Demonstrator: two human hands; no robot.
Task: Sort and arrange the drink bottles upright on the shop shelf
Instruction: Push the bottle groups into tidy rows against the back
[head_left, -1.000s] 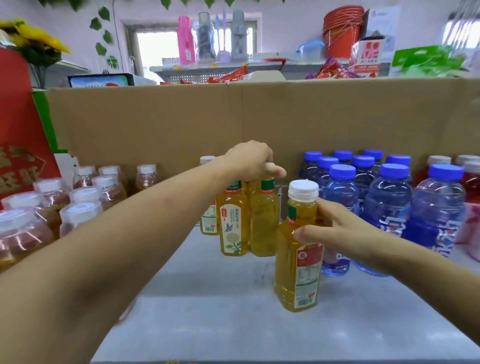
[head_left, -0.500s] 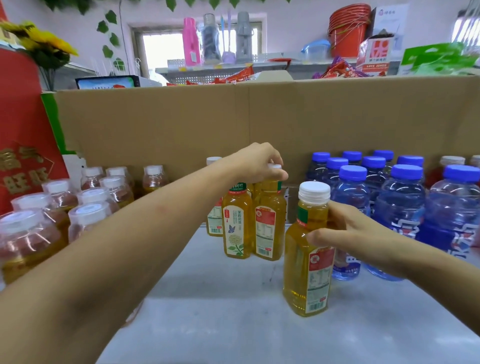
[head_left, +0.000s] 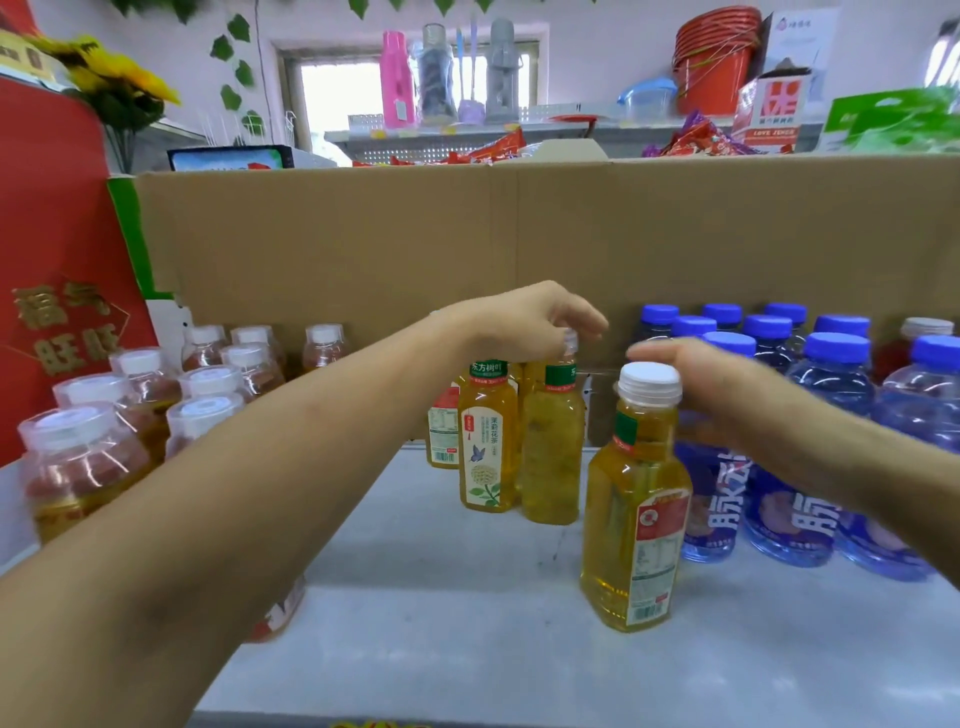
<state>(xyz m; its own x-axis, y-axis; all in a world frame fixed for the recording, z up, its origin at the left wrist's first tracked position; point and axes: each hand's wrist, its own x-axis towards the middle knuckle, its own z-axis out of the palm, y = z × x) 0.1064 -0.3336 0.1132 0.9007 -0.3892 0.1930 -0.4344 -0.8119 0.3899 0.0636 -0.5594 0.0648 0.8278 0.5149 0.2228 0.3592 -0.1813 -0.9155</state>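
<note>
Tea first: the square clear-plastic bottle of golden tea with a white cap (head_left: 636, 499) stands upright on the pale grey shelf (head_left: 441, 623), its long axis vertical. It is apart from the rest and nearer to you than the cluster of matching tea bottles (head_left: 488, 447) at the back. Your right hand (head_left: 696, 384) is the nearer one to it, just behind and to the right of its cap. That hand is blurred, so I cannot tell whether its fingers grasp the neck or merely lie beside it. Your left hand (head_left: 524, 319) reaches over the cluster, fingers curled down and pinching the cap of the right-hand bottle of the cluster (head_left: 550, 452), which is upright. The lone bottle lies forward and right of that pinch, with bare shelf between. I judge that closing this gap means sliding it back and left, keeping clear of the blue-capped water bottles (head_left: 826, 415) just beside it on the right.
</note>
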